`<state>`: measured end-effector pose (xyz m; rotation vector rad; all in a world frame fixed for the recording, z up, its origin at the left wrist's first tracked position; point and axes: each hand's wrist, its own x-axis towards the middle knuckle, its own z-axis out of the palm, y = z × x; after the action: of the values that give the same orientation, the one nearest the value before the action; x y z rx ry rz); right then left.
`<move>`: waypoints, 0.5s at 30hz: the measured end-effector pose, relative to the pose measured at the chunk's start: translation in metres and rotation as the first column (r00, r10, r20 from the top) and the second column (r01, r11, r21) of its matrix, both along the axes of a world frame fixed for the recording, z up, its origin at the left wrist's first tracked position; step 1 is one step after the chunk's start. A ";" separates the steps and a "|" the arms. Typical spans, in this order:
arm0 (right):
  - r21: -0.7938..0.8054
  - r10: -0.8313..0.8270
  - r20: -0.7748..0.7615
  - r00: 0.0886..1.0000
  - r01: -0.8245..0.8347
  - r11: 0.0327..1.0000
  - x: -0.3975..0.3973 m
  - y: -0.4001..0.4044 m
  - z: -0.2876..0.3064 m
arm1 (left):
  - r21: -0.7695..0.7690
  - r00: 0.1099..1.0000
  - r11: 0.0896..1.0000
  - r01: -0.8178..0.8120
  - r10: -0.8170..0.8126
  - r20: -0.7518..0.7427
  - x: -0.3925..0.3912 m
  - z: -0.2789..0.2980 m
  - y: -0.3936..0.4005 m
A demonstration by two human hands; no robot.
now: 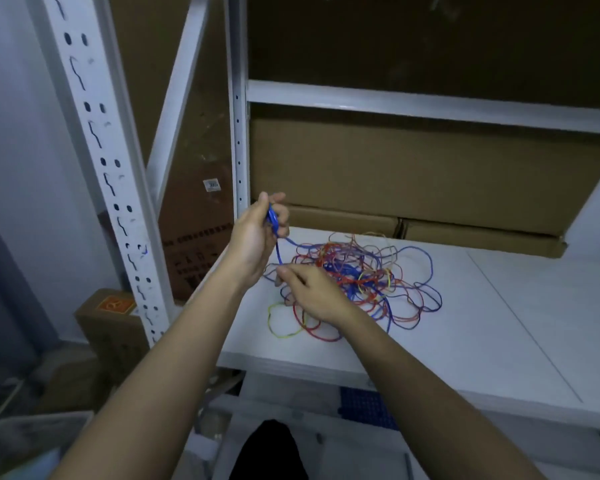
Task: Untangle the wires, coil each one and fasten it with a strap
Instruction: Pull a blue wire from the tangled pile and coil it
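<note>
**Blue wire held above a tangled heap on a white shelf**

Just right of the frame's centre, a tangle of wires (357, 282) lies on the white shelf (499, 323) of a metal rack. Blue, red, yellow and pale strands loop over one another, with a yellow-green loop and a red loop trailing out at the lower left of the heap and thin blue loops spreading toward the right.

The left hand (257, 237) is raised above the shelf's left edge, slightly left of centre. Its fingers (278, 209) are curled together around a small bunch of blue wire (273, 221), which is clamped in the grip. From that bunch a single blue strand drops down and right into the heap.

The right hand (312, 292) sits lower, resting over the left part of the tangle. Its thumb and forefinger are pinched together at the spot where the blue strand meets the heap; whether they actually grip the strand cannot be told.

Behind the wires, flat cardboard boxes (430, 188) are stacked at the back of the shelf, under a white crossbeam (430, 105). A perforated white upright (108, 174) runs down the left of the frame, with another small carton (111, 317) on the floor beside it.
</note>
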<state>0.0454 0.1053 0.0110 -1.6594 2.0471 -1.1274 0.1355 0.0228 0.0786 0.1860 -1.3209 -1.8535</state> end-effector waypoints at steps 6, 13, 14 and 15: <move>-0.045 0.048 0.038 0.998 -0.046 0.998 0.013 0.030 -0.029 | -0.526 0.863 0.849 -0.046 0.300 0.408 0.001 -0.048 -0.003; -0.155 -0.020 0.176 0.984 0.048 0.987 0.004 0.058 -0.072 | -0.648 0.542 0.652 0.395 0.404 0.737 0.028 -0.104 -0.010; -0.187 -0.034 0.166 0.985 0.066 0.980 0.002 0.059 -0.074 | -0.626 0.543 0.658 0.418 0.372 0.753 0.033 -0.106 -0.007; -0.215 -0.052 0.148 0.988 0.083 0.973 -0.001 0.059 -0.074 | -0.602 0.553 0.670 0.434 0.330 0.765 0.037 -0.108 -0.004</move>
<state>0.0447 0.1642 -0.0631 -1.5628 1.9625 -1.4995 0.1727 0.0186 -0.0291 0.6580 -2.7146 -1.0257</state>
